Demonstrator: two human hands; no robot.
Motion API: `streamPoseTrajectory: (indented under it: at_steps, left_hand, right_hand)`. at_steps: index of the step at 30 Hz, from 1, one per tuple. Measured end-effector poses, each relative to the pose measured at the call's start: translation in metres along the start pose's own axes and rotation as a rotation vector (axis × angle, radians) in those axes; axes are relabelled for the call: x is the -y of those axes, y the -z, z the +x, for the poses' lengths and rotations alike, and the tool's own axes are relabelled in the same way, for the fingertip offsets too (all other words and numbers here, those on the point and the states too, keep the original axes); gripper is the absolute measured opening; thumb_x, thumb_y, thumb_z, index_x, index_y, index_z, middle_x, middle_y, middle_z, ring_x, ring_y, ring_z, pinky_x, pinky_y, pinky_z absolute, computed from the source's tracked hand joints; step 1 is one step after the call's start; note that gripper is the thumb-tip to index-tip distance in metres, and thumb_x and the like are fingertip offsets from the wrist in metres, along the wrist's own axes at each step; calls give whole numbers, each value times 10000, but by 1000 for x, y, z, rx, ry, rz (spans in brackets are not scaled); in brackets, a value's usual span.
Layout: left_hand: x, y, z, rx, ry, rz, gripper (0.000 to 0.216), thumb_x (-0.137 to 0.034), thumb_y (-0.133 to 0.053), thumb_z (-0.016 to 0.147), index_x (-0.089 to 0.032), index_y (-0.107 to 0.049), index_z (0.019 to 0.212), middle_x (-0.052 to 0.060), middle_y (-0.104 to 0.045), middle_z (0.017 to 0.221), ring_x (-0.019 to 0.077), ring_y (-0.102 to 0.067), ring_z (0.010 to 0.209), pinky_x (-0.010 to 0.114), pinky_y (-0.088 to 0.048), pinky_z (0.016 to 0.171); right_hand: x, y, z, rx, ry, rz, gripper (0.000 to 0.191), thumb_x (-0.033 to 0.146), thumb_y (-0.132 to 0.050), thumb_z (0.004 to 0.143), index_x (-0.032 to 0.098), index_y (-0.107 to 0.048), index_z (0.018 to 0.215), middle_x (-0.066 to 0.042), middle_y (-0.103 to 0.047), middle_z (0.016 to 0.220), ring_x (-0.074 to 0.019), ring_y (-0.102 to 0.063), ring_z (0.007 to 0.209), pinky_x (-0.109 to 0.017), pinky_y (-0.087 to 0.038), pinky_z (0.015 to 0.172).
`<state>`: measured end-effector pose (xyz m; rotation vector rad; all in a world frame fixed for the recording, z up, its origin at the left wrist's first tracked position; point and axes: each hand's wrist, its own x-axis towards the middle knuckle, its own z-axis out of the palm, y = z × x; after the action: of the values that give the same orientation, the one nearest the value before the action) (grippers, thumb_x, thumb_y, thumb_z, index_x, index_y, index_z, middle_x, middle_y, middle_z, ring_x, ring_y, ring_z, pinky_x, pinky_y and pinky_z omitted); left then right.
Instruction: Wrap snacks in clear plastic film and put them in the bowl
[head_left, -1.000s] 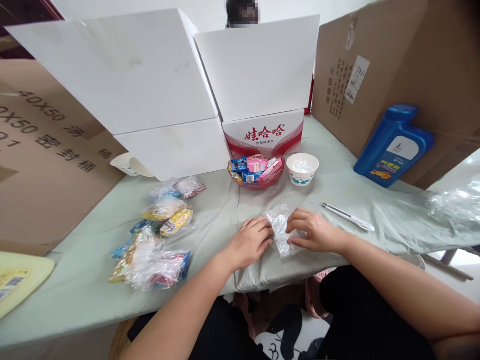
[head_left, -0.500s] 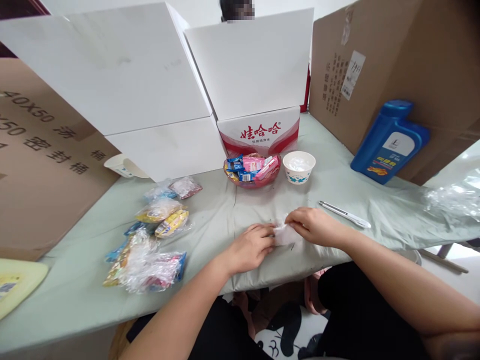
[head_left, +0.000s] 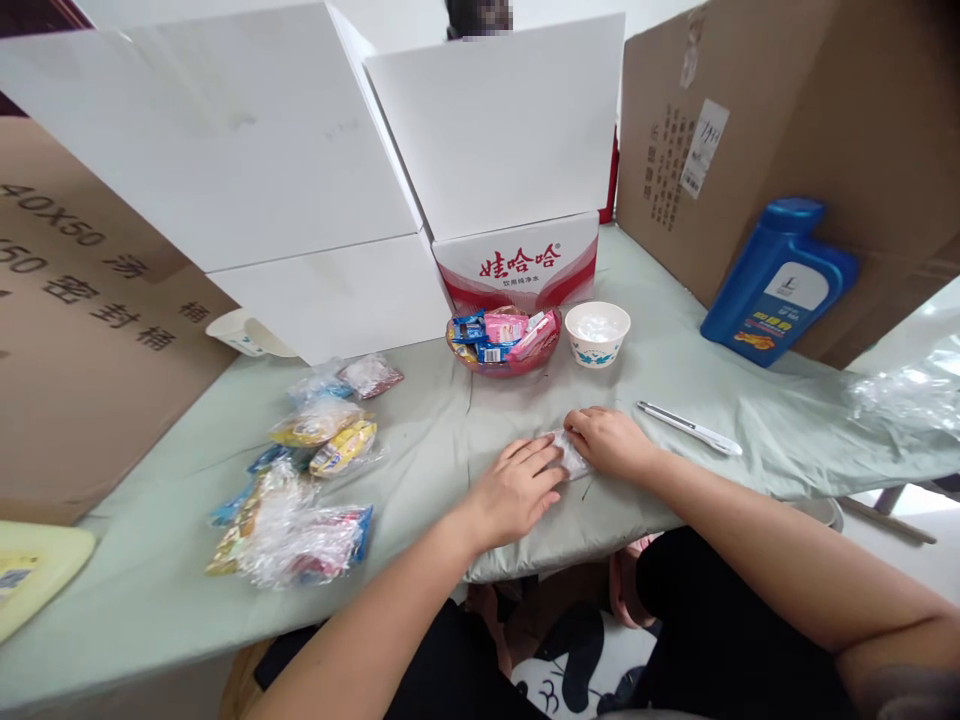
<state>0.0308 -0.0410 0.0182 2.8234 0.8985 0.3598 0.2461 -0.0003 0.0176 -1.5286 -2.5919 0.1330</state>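
Note:
A small, whitish see-through plastic bag (head_left: 574,463) lies on the cloth-covered table between my hands. My left hand (head_left: 519,492) rests nearly flat, fingers spread, with the fingertips on the bag's left edge. Curled over the right side of the bag is my right hand (head_left: 609,442); its fingertips press on it and partly hide it. Just beyond stand a red see-through bowl (head_left: 504,368) of wrapped snacks and a white paper bowl (head_left: 598,340) with clear plastic inside. To the right of my right hand lies a white pen-like utility knife (head_left: 690,428).
Several snack packs in clear plastic (head_left: 307,500) lie at the left. White boxes (head_left: 517,130) stand at the back, brown cartons (head_left: 697,150) at both sides. A blue bottle (head_left: 780,285) leans at the right, near crumpled clear plastic (head_left: 911,395). A person's head shows behind the boxes.
My left hand has flattened and its fingers have spread, reaching onto the bag. My right hand has shifted slightly left and lowered over the bag, which now lies flatter.

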Motion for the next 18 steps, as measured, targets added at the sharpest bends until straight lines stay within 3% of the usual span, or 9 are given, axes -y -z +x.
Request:
streamPoseTrajectory:
  at_steps: [4, 6, 10, 14, 18]
  left_hand:
    - [4, 0, 0, 86, 72, -32, 300, -231, -552, 910, -268, -614, 1201, 53, -586, 1319, 236, -488, 1286, 450, -349, 1088]
    - [6, 1, -1, 77, 68, -46, 313, -230, -577, 901, -267, -615, 1209, 52, -583, 1321, 232, -484, 1293, 435, -356, 1083]
    - [10, 3, -1, 67, 62, -55, 287, -233, -608, 886, -264, -649, 1169, 59, -578, 1334, 233, -496, 1292, 415, -378, 1070]
    - [17, 11, -4, 74, 59, -64, 196, -225, -585, 897, -262, -695, 1055, 29, -648, 1248, 211, -565, 1223, 373, -426, 1023]
    - [25, 17, -10, 67, 82, -95, 150, -223, -612, 872, -230, -713, 984, 27, -684, 1187, 211, -597, 1180, 364, -449, 1007]
  right_hand:
    - [-17, 8, -5, -199, -37, 26, 184, 136, -473, 904, 155, -651, 945, -130, -666, 964, -247, -596, 942, -343, -450, 846]
    - [-17, 10, -11, -295, 95, 158, 185, 139, -496, 891, 166, -649, 993, -125, -653, 1051, -242, -581, 1005, -363, -456, 900]
    - [0, 6, -21, -132, 424, 331, 138, 185, -586, 867, 173, -662, 982, -107, -658, 1113, -230, -583, 1073, -365, -462, 951]
    - [11, -1, -21, -15, 406, 262, 158, 112, -541, 880, 152, -683, 938, -104, -691, 1020, -228, -605, 1017, -367, -471, 926]
    - [0, 3, -20, 12, 378, 181, 274, 11, -494, 802, 162, -697, 907, -88, -697, 907, -221, -618, 904, -324, -501, 797]
